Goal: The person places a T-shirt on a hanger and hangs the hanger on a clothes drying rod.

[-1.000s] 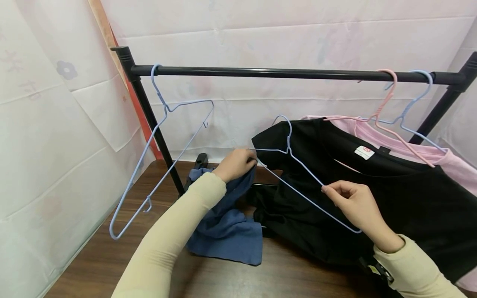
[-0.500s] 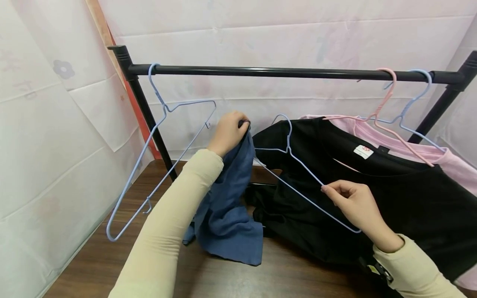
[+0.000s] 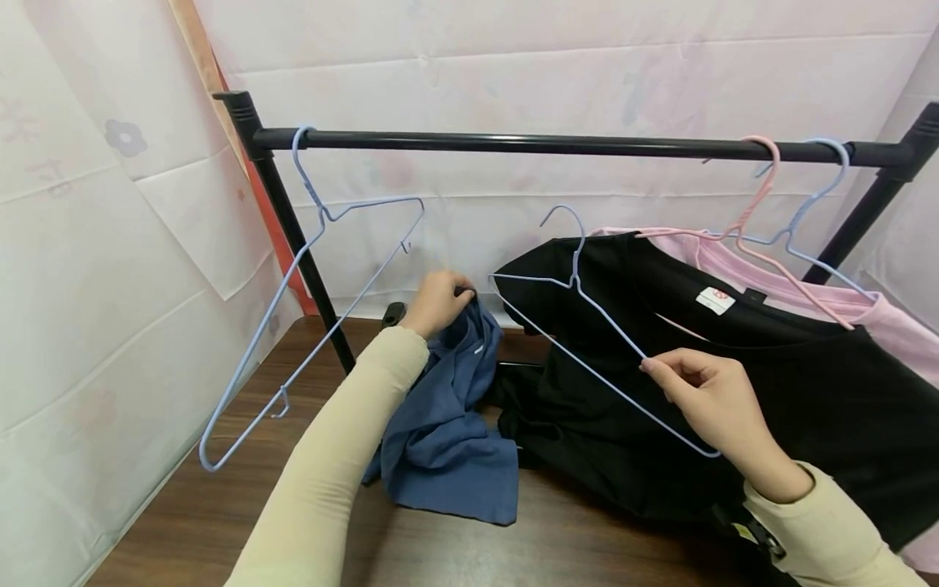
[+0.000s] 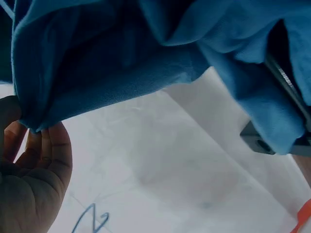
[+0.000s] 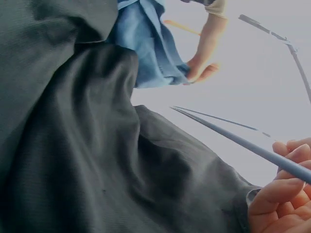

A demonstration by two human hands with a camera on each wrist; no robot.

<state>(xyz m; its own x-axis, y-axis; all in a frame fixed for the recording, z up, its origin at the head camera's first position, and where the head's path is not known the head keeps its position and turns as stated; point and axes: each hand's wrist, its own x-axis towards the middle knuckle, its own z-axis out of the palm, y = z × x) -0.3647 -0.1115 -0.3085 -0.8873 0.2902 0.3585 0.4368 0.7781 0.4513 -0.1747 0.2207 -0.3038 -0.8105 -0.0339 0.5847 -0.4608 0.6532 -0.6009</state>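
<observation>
A blue cloth garment (image 3: 455, 444) lies bunched on the table, one upper edge raised by my left hand (image 3: 438, 303). In the left wrist view the thumb and fingers of the left hand (image 4: 39, 177) pinch a corner of the blue fabric (image 4: 121, 68). My right hand (image 3: 707, 399) pinches one sloping arm of a light-blue wire hanger (image 3: 612, 323), held in front of a black top (image 3: 792, 408). The hanger's hook is free of the rail, and its far end sits just right of the left hand. The right wrist view shows the right hand (image 5: 282, 201) gripping the wire.
A black rail (image 3: 513, 144) crosses above the wooden table (image 3: 587, 554). Another light-blue hanger (image 3: 321, 210) hangs bare at its left end. At right, a pink hanger (image 3: 756, 204) carries the black top, with a pink garment (image 3: 905, 334) behind. White printed sheeting surrounds the rack.
My left hand lifted the blue garment's edge, then lowered it and shifted slightly left. My right hand moved slightly right; the hanger's hook rose and its far end came clear of the cloth.
</observation>
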